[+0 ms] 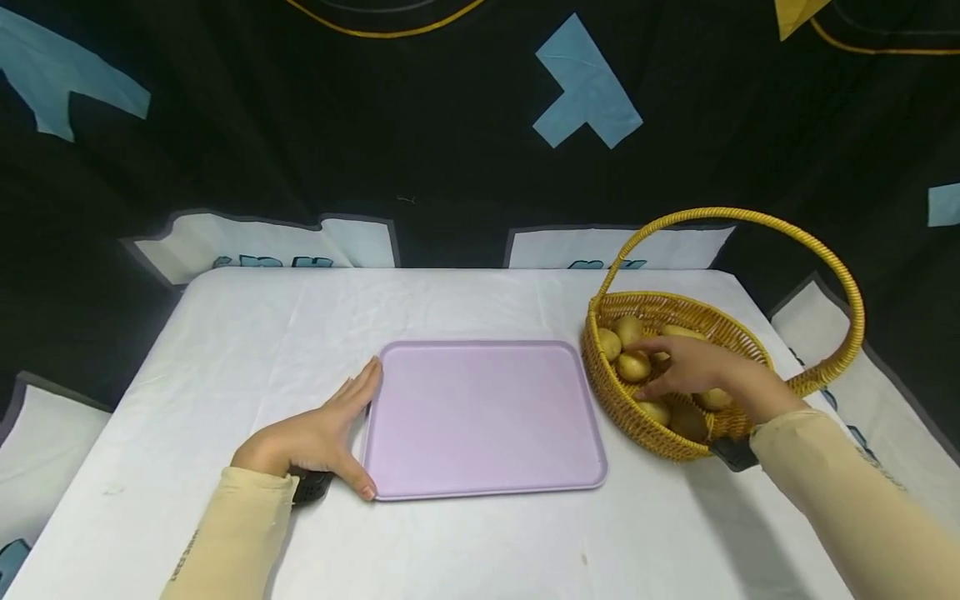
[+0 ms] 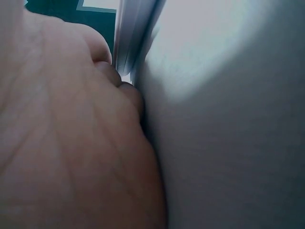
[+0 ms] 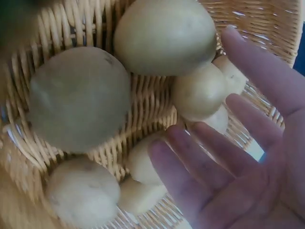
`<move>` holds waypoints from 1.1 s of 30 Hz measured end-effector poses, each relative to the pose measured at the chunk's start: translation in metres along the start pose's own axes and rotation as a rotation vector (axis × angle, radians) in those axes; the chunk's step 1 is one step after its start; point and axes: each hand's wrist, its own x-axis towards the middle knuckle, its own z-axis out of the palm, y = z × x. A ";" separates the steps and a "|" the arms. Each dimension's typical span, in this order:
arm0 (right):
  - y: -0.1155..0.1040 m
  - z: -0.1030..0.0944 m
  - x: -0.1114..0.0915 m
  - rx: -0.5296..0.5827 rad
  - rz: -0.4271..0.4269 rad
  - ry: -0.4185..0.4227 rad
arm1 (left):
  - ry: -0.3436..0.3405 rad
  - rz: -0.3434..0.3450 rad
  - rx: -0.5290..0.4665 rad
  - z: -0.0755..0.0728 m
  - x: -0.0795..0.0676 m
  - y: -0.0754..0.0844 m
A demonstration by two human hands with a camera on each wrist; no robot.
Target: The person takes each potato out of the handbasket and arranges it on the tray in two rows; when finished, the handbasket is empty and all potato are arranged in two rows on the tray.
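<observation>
A pale purple tray (image 1: 483, 417) lies flat on the white counter (image 1: 465, 550). The left hand (image 1: 318, 435) rests along the tray's left edge, its thumb near the front corner and its fingers stretched toward the back corner; they are spread and fairly straight, touching the rim without curling round it.

To the right of the tray stands a wicker basket (image 1: 720, 321) holding several potatoes (image 1: 633, 367), its tall handle (image 1: 750, 213) arching up. The right hand (image 1: 693, 368) reaches into this basket, well apart from the tray, its fingers and thumb parted over the potatoes. In the right wrist view the fingers are spread with nothing gripped; whether a fingertip touches a potato I cannot tell. Beyond the tray, behind the counter, hangs a black cloth (image 1: 337, 158) with a light-blue patch (image 1: 588, 87).
</observation>
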 end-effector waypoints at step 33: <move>-0.004 -0.001 0.035 -0.051 -0.003 0.053 | 0.024 -0.004 -0.019 0.000 -0.001 0.000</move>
